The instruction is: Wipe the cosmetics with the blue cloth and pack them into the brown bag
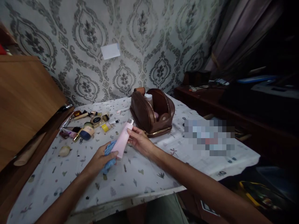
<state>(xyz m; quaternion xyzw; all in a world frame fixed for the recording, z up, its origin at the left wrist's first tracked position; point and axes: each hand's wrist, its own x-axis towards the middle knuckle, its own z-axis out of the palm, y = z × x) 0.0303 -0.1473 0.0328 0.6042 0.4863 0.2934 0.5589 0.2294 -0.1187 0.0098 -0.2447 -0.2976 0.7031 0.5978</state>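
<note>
A pink squeeze tube with a silvery cap is held tilted above the table, cap end up and away from me. My left hand grips its lower end, with a crumpled blue cloth pressed between palm and tube. Near the cap, my right hand pinches the tube between thumb and fingers. Just beyond my right hand stands a brown leather toiletry bag, unzipped, with a white-capped container inside. The rest of the bag's contents is mostly hidden.
Left on the patterned tablecloth lie several cosmetics, among them a blue-and-cream jar, a round compact and a yellow-labelled item. A wooden panel borders the left side. Something pixelated lies at right.
</note>
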